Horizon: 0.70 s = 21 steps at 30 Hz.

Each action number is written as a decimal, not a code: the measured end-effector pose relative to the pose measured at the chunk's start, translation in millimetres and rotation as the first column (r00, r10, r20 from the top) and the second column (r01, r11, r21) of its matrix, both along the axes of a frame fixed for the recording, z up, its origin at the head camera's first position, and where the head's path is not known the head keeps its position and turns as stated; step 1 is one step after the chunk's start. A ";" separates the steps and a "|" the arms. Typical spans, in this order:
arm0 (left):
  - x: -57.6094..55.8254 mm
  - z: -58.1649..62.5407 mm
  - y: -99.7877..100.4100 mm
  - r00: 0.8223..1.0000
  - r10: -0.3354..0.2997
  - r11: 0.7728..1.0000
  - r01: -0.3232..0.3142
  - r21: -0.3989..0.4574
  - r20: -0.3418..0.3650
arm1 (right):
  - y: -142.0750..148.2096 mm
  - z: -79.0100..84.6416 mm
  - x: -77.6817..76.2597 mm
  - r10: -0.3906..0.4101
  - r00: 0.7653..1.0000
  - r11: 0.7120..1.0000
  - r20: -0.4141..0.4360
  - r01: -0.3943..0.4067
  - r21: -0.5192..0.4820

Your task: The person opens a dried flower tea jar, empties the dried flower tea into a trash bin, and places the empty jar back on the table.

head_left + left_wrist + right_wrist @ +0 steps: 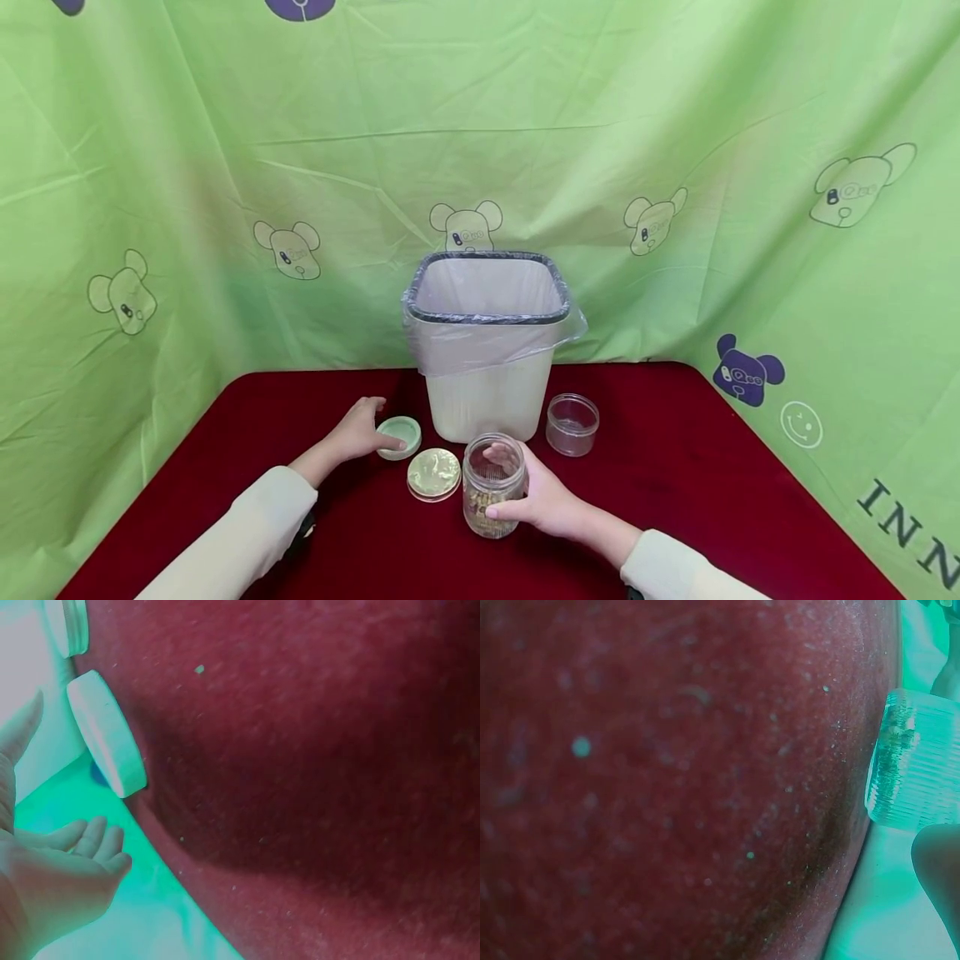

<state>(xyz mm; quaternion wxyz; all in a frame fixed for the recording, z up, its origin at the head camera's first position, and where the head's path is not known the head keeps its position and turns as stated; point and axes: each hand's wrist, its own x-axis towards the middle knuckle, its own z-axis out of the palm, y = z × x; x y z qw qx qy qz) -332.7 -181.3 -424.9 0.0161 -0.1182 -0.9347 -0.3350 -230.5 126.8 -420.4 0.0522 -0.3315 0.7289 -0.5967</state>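
My right hand (pixel 553 500) grips a transparent ribbed jar (pixel 487 500) round its right side, thumb in front and fingers behind. The jar stands upright, its mouth uncovered, with yellowish-brown bits in the lower part. In the right wrist view the jar (pixel 915 761) shows at the right edge above the thumb. My left hand (pixel 356 433) is spread beside a pale green round lid (pixel 401 433), its thumb reaching over the near rim. The left wrist view has that lid (pixel 109 735) beyond the parted thumb and fingers. A gold-coloured round lid (pixel 434 473) lies between the green lid and jar.
Behind the jar stands a white waste bin (pixel 487 392) with a thin plastic liner folded over its rim. Right of it is a transparent round tub (pixel 572 427) without a lid. Dark red cloth (pixel 675 467) covers the table; green printed fabric (pixel 480 100) hangs round it.
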 end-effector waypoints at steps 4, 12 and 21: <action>-1.9 7.7 -0.8 1.000 -0.010 0.998 0.011 0.061 -0.026 | 1.9 -9.2 -5.2 -0.003 1.000 1.000 -0.018 0.003 0.017; -7.1 27.9 1.3 0.988 0.028 0.982 0.001 0.189 -0.149 | 3.1 -18.6 -11.3 -0.003 1.000 1.000 -0.028 0.003 0.009; -8.6 57.7 6.7 0.979 -0.017 0.914 0.098 0.393 -0.204 | 3.4 -17.9 -10.4 0.004 0.999 1.000 -0.039 -0.004 0.003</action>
